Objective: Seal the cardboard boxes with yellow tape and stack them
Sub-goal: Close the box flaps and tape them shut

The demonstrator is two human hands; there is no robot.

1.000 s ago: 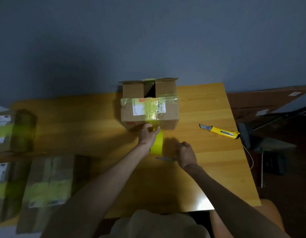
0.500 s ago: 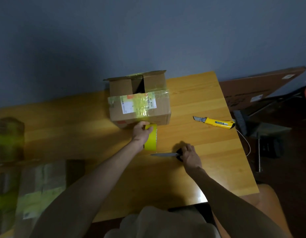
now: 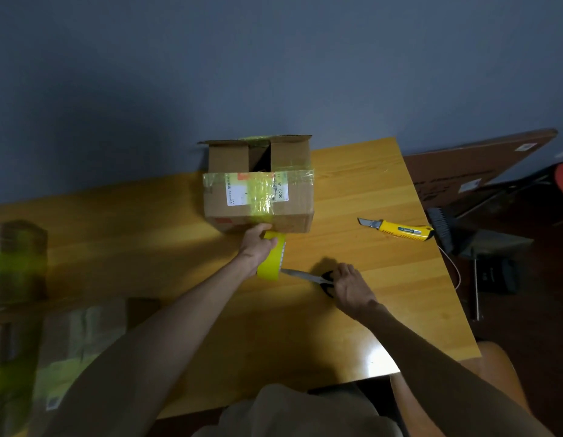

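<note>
Left hand [image 3: 258, 244] curls round the tape roll [image 3: 272, 260], which stands on edge just beside the box's near face, likely to start a strip there; box [image 3: 258, 197] at 12 o'clock of the roll on the table [image 3: 147, 241], flaps up, unsealed; right hand [image 3: 352, 285] grips the scissors [image 3: 308, 275] handles, blades look together, tip at the roll's 4 o'clock, probably ready to cut; count: one roll, one scissors, one knife [image 3: 397, 229] idle at the box's 3 o'clock, one open box, at least two taped boxes [image 3: 69, 342] at 8 o'clock, blurred.
</note>
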